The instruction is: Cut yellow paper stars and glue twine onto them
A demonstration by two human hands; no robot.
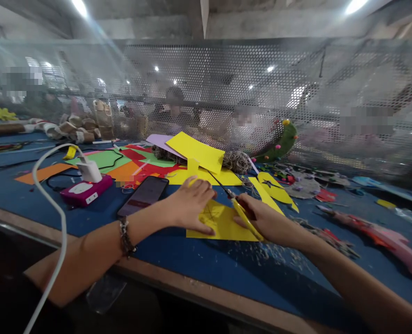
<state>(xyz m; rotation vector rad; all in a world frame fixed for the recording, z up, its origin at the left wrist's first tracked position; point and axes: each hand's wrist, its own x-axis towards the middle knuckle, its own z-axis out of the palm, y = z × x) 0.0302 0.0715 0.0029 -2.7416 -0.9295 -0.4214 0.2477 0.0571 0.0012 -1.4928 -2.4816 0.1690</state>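
My left hand [194, 204] reaches over a yellow sheet [223, 227], its thumb spread away from the fingers. A small yellow paper piece [192, 166] shows just beyond its fingertips; whether they touch it I cannot tell. Wrapped around the yellow-handled scissors [242, 214], my right hand [261, 218] is at the sheet's right side, the blades pointing away and to the left. Pencil-like lines mark the sheet by my left thumb. Farther back, another yellow sheet [195, 150] overlaps a lilac sheet [162, 143].
Left of my hands lie a phone [145, 195] and a magenta power strip [86, 190] with a white charger [89, 170] and cable. Coloured papers [129, 160], twine balls [238, 161] and a pink glue gun [383, 236] surround the work spot. A perforated metal screen [206, 74] stands behind.
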